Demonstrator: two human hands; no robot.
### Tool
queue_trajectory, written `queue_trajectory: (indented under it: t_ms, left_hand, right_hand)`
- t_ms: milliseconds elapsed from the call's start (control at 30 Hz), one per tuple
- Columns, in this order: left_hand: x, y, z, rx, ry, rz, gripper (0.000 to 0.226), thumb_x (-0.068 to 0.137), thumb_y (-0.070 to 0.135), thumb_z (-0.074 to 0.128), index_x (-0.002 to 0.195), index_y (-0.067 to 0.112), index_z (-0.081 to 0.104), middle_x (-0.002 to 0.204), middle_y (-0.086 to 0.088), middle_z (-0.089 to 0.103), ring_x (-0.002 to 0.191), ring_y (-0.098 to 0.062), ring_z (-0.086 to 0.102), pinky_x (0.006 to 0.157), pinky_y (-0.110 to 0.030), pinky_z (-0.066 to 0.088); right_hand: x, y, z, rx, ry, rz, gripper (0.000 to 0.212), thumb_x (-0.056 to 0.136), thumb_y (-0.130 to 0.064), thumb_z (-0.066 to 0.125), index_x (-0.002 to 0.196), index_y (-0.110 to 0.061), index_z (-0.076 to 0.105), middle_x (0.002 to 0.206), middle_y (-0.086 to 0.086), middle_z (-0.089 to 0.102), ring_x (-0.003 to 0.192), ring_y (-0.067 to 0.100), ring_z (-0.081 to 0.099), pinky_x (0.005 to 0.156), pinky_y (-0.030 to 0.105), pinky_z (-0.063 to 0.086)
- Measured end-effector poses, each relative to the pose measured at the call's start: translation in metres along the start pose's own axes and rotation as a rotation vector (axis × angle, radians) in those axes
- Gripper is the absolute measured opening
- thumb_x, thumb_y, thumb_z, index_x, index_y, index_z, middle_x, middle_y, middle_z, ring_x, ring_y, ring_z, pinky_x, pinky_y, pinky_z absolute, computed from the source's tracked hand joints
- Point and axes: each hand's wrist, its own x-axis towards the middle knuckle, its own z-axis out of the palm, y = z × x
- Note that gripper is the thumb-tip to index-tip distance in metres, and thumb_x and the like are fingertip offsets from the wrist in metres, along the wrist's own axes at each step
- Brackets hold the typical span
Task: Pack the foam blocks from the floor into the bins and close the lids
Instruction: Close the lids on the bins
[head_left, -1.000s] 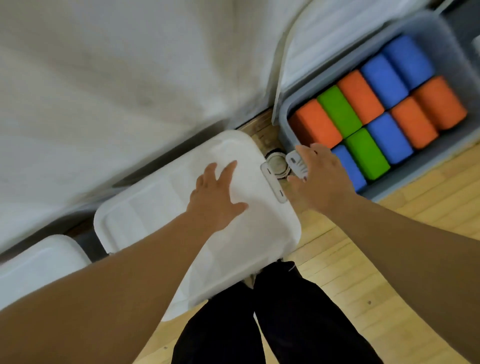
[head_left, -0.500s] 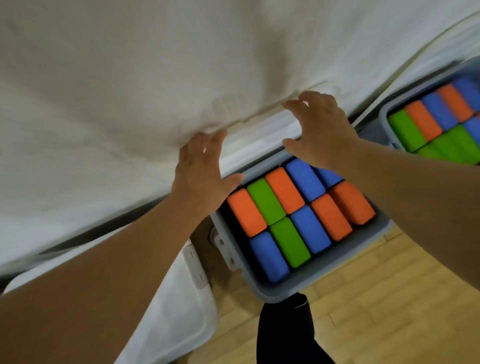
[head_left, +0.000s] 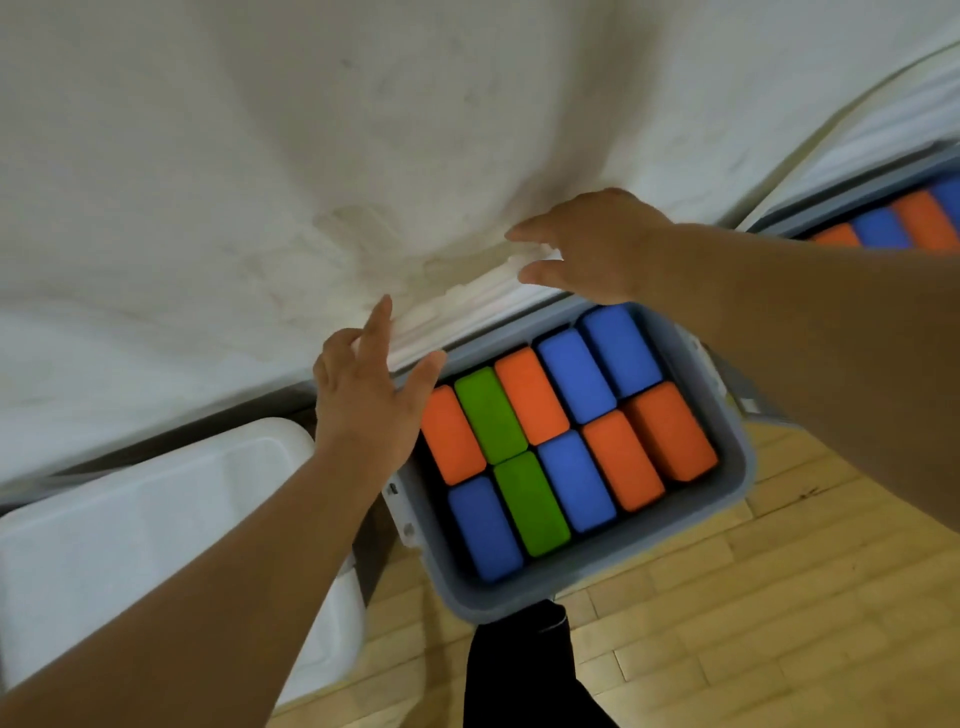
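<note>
Both hands are raised to the white lid (head_left: 467, 306) leaning behind the grey bin (head_left: 587, 592). The left hand (head_left: 363, 410) is laid flat, fingers straight, on its rim. The right hand (head_left: 592, 244) has finger and thumb set either side of the rim, but a grip cannot be confirmed. Lid closing is judged in hand: the lid must be drawn forward and lowered squarely. Foam blocks (head_left: 566, 431), orange, green and blue, are packed in two tight rows inside the bin.

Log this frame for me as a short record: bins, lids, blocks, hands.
middle bin: open, packed with ten foam blocks, orange, green, blue
white lid: raised behind that bin, by the wall
left bin: lid closed
right bin: open, blocks inside
left hand: fingers straight, at the lid's edge
right hand: open, reaching the lid's upper edge
</note>
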Motion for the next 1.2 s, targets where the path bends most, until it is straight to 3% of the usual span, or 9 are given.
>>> queue_trajectory:
  t_ms: [233,467,567,633,700,767,933,1067,1200]
  left_hand:
    - [-0.029,-0.025,-0.002,-0.207,0.095,-0.241,0.072,0.092,0.076,0.034,0.155,0.043,0.027,0.156,-0.008,0.032,0.147,-0.032,0.024,0.116,-0.056,0.033]
    - [-0.104,-0.056,-0.075,-0.432,0.176,-0.399,0.062,0.099,0.065,0.041,0.155,0.044,0.028,0.167,-0.007,0.013,0.148,-0.035,0.027,0.113,-0.052,0.034]
    - [-0.147,-0.053,-0.134,-0.883,0.177,-0.527,0.08,0.086,0.07,0.061,0.153,0.054,0.021,0.151,-0.003,0.042,0.124,-0.03,0.058,0.103,-0.048,0.049]
    - [-0.186,-0.046,-0.185,-1.232,0.235,-0.543,0.086,0.088,0.047,0.074,0.155,0.049,0.02,0.122,0.001,0.06,0.096,-0.022,0.073,0.084,-0.037,0.06]
    - [-0.224,-0.042,-0.238,-1.353,0.298,-0.481,0.079,0.093,0.018,0.071,0.156,0.031,0.026,0.11,0.001,0.06,0.083,-0.019,0.073,0.067,-0.029,0.061]
    - [-0.264,-0.039,-0.289,-1.331,0.338,-0.402,0.07,0.093,0.004,0.066,0.154,0.016,0.032,0.1,0.0,0.057,0.082,-0.019,0.068,0.064,-0.033,0.063]
    - [-0.363,-0.042,-0.39,-1.141,0.282,-0.086,0.103,0.085,-0.006,0.067,0.16,0.042,0.016,0.129,0.009,0.054,0.1,-0.015,0.063,0.082,-0.046,0.062]
    - [-0.42,-0.045,-0.448,-0.958,0.29,0.19,0.098,0.082,-0.006,0.066,0.158,0.042,0.026,0.142,0.013,0.053,0.119,-0.018,0.06,0.094,-0.042,0.058]
    - [-0.455,-0.047,-0.488,-0.927,0.212,0.388,0.094,0.081,-0.015,0.062,0.155,0.037,0.037,0.142,0.009,0.055,0.117,-0.017,0.065,0.097,-0.04,0.057]
  right_hand:
    - [-0.035,-0.066,-0.009,0.015,-0.07,-0.057,0.06,0.094,-0.064,0.053,0.149,-0.041,0.043,0.134,-0.001,0.054,0.126,0.022,0.046,0.104,0.038,0.037]
    - [-0.115,-0.195,-0.058,0.004,0.063,-0.019,0.066,0.081,-0.072,0.064,0.139,-0.043,0.053,0.141,-0.012,0.053,0.128,0.016,0.049,0.1,0.037,0.043]
    - [-0.169,-0.258,-0.093,0.018,0.108,0.018,0.071,0.078,-0.071,0.067,0.141,-0.044,0.05,0.146,-0.013,0.05,0.132,0.015,0.048,0.103,0.036,0.042]
    - [-0.213,-0.306,-0.125,0.036,0.132,0.03,0.07,0.079,-0.07,0.069,0.14,-0.044,0.051,0.146,-0.013,0.05,0.132,0.016,0.047,0.102,0.037,0.042]
    - [-0.257,-0.351,-0.156,0.076,0.138,0.02,0.069,0.08,-0.067,0.069,0.141,-0.041,0.051,0.148,-0.012,0.049,0.134,0.015,0.045,0.104,0.036,0.04]
    - [-0.294,-0.388,-0.182,0.16,0.144,0.006,0.069,0.081,-0.068,0.068,0.141,-0.038,0.052,0.151,-0.012,0.046,0.136,0.015,0.043,0.104,0.031,0.035]
    - [-0.354,-0.435,-0.223,0.25,0.211,0.015,0.072,0.091,-0.063,0.062,0.154,-0.038,0.036,0.156,-0.006,0.042,0.138,0.018,0.043,0.101,0.026,0.031]
    - [-0.387,-0.467,-0.243,0.292,0.309,0.007,0.083,0.094,-0.054,0.063,0.16,-0.04,0.015,0.164,0.0,0.027,0.143,0.024,0.039,0.106,0.032,0.035]
    - [-0.406,-0.485,-0.259,0.341,0.474,-0.003,0.092,0.094,-0.051,0.065,0.161,-0.039,0.003,0.167,0.001,0.015,0.15,0.025,0.027,0.117,0.039,0.028]
